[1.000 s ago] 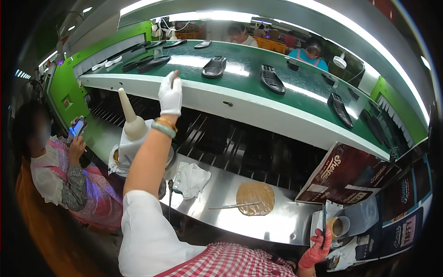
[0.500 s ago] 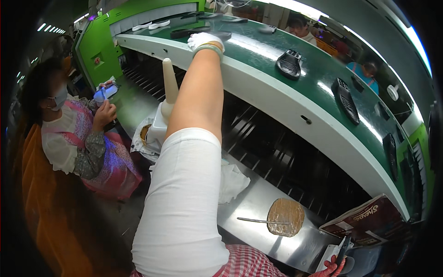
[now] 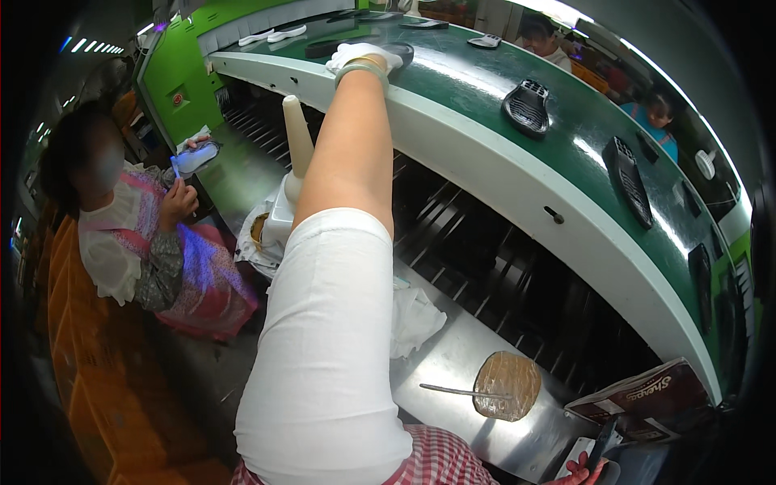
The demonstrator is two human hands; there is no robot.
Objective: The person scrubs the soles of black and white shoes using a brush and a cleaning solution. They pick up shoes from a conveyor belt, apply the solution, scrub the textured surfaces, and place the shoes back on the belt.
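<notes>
My left arm reaches forward over the green conveyor belt (image 3: 477,69). Its white-gloved left hand (image 3: 360,56) is closed on a dark shoe sole (image 3: 404,55), whose end shows past the hand; the arm and glove hide part of the grip. Another dark sole (image 3: 321,49) lies just left of that hand on the belt. At the lower right edge, my right hand (image 3: 575,474), with reddish fingers, is closed on a dark, narrow shoe sole (image 3: 601,443) held upright. The frame cuts off much of this hand.
Several black soles, one a studded sole (image 3: 527,109), and white soles (image 3: 287,33) ride the belt. A white bottle with a long spout (image 3: 297,145), a brown wrapped disc with a rod (image 3: 507,386) and a carton (image 3: 638,400) stand nearby. At left, a co-worker (image 3: 153,218) handles a sole.
My left hand has moved slightly farther over the belt, and the sole at it looks sharper now. The whole view has shifted a little. My right hand stays low at the right.
</notes>
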